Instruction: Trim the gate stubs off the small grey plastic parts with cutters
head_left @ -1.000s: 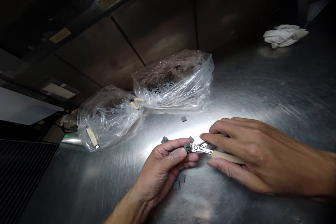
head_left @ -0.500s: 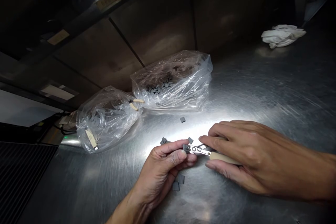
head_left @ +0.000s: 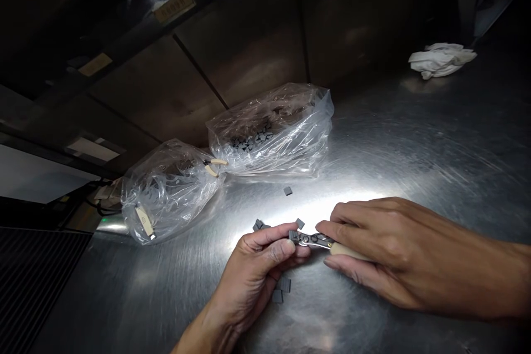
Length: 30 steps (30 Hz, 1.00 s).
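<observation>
Between thumb and fingers, my left hand (head_left: 261, 265) pinches a small dark grey ribbed plastic piece (head_left: 292, 235). My right hand (head_left: 390, 254) is wrapped round the cream handles of a pair of nippers (head_left: 350, 251). The jaws meet the right side of the pinched piece; the exact cutting spot is too small to make out. Similar grey pieces (head_left: 277, 296) lie on the metal table below my left hand. More grey pieces (head_left: 259, 225) sit behind its fingers, partly hidden, and a single one (head_left: 287, 191) lies farther back.
Two clear plastic bags stand at the back: the right bag (head_left: 307, 138) contains many grey pieces, the left bag (head_left: 174, 199) has pale contents. Another cream-handled tool (head_left: 215, 166) rests between them. A cream cutter (head_left: 145, 222) lies by the left bag. A white cloth (head_left: 442, 61) is crumpled at far right.
The nippers have turned slightly in my right hand and their jaws sit closer to the grey piece. My left hand keeps its pinch. The camera view has shifted a little.
</observation>
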Tool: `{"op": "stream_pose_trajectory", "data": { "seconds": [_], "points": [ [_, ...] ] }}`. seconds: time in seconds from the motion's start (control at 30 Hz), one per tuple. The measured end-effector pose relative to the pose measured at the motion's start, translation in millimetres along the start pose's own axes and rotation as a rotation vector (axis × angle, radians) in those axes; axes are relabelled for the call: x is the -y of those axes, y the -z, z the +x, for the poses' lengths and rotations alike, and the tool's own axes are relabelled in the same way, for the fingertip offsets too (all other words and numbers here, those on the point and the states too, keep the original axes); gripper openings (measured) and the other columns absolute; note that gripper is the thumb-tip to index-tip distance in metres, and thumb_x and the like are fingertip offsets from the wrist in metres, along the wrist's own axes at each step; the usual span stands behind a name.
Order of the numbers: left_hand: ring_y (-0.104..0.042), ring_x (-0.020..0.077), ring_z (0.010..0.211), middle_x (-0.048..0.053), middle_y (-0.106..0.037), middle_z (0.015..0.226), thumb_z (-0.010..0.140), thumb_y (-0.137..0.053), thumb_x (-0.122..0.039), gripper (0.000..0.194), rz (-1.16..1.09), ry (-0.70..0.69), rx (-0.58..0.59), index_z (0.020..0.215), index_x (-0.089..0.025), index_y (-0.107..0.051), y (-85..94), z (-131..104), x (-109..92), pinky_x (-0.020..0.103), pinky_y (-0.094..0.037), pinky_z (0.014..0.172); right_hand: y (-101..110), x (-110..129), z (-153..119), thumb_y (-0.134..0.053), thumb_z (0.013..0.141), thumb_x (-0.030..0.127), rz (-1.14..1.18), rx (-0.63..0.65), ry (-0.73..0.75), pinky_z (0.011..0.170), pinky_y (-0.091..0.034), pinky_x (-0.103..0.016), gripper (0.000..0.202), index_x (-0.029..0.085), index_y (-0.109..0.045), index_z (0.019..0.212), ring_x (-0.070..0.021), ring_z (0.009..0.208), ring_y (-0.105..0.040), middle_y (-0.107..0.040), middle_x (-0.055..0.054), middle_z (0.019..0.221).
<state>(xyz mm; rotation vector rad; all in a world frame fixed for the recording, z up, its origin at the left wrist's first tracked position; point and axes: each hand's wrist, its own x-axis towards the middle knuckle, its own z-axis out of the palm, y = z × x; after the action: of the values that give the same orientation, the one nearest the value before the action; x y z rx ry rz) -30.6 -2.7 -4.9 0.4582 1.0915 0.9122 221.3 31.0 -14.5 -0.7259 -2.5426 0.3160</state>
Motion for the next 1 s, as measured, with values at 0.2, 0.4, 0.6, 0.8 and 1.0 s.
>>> {"op": "stream_pose_trajectory", "data": {
  "seconds": [0.2,0.4,0.6,0.8,1.0],
  "points": [
    [-0.08,0.0141,0.081,0.01,-0.085,0.089,0.068,-0.109,-0.034,0.038,0.046,-0.009,0.035,0.097,-0.016,-0.091,-0.5,-1,0,0.024,-0.064,0.088,6,-2,4,-0.053,0.116,0.028,0.082,-0.098,-0.023,0.058,-0.041,-0.029,0.025,0.017,-0.069,0.1,-0.0128,0.064,-0.054,-0.06,-0.001,0.083],
    [-0.078,0.0193,0.082,0.01,-0.084,0.097,0.082,-0.099,-0.042,0.036,0.364,-0.191,-0.144,0.106,-0.017,-0.088,1.6,-19,-21,0.028,-0.06,0.077,8,-23,1,-0.057,0.111,0.029,-0.056,-0.104,-0.109,0.059,-0.038,-0.032,0.023,0.018,-0.073,0.099,-0.0145,0.063,-0.058,-0.065,-0.002,0.082],
    [-0.073,0.0221,0.089,0.01,-0.082,0.104,0.093,-0.081,-0.028,0.017,1.16,-0.763,-0.392,0.106,-0.017,-0.084,-14.8,26,-92,0.033,-0.055,0.085,-2,-27,-4,-0.054,0.109,0.033,-0.14,0.057,-0.174,0.068,-0.041,-0.038,0.028,0.018,-0.077,0.105,-0.0216,0.07,-0.065,-0.071,-0.006,0.09],
    [-0.069,0.0313,0.117,0.014,-0.076,0.125,0.09,-0.075,-0.018,0.024,1.34,-0.78,-0.447,0.114,-0.019,-0.08,-30.3,64,-95,0.042,-0.051,0.103,-4,-24,-1,-0.055,0.106,0.03,-0.15,0.074,-0.222,0.07,-0.042,-0.039,0.027,0.018,-0.077,0.097,-0.0255,0.074,-0.069,-0.073,-0.009,0.089],
    [-0.072,0.0317,0.092,0.013,-0.079,0.098,0.096,-0.071,-0.026,0.009,1.458,-0.571,-0.305,0.098,-0.018,-0.076,-31.7,47,-33,0.042,-0.05,0.087,-4,-28,-2,-0.056,0.105,0.031,-0.157,0.057,-0.252,0.072,-0.043,-0.04,0.025,0.019,-0.077,0.097,-0.0273,0.077,-0.07,-0.073,-0.009,0.09]
  ]
}}
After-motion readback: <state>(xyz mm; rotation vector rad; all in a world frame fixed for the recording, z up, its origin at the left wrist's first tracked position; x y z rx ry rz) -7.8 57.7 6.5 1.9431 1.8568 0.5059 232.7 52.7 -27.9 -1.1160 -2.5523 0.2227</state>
